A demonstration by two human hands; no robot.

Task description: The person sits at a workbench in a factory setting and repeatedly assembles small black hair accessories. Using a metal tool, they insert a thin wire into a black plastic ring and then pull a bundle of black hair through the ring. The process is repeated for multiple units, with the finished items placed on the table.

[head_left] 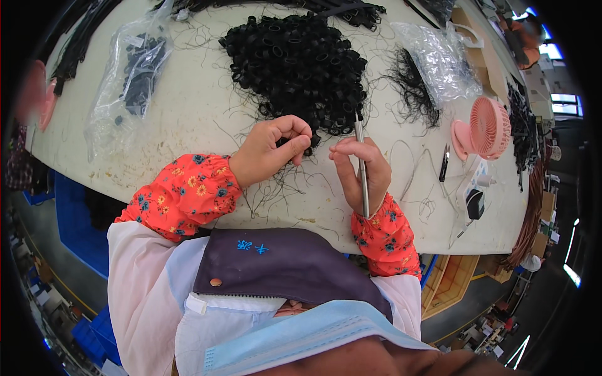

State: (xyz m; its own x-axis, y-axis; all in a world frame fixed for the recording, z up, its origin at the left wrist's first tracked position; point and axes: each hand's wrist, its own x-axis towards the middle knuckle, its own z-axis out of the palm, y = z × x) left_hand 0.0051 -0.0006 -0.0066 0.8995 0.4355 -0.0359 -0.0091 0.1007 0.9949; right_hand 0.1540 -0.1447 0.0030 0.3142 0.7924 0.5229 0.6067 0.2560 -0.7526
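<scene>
A: Head view, the only one up: where's the right hand?

B: Just short of the heap of black loops, by its lower right edge, fingers curled around a silver tool, slim as a pen. It's got firm hold of that!

A: And how does the tool lie?

B: Long axis nearly straight away from the body, far end leaning slightly left, and that tip is right at the heap's edge! Touching or just above it, I can't tell.

A: Over to the left hand!

B: Facing the right across a small gap, fingers bent, thumb close to the forefinger. Black loops show right beside those fingertips; is one pinched? Can't tell from here.

A: Which hand is nearer the heap?

B: Tight one! Both sit at its near edge, the bulk straight beyond them on the pale table, but the tool gives the right the longer reach.
</scene>
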